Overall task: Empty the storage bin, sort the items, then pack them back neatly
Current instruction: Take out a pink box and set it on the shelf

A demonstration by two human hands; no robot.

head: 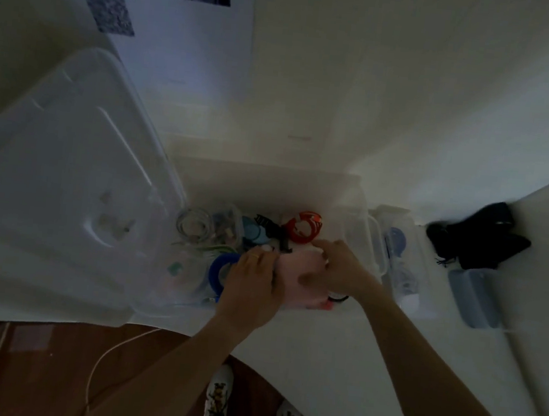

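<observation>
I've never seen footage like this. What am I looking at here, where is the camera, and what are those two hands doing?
No machine here: a person wears a camera on their head, looking down at their own arms. Both hands reach into a clear storage bin on a white surface. The left hand and right hand grip a pale pink item; what it is, the dim picture does not show. Behind it lie an orange coiled cable and a blue ring. The bin's lid lies to the left, and a black pouch to the right.
</observation>
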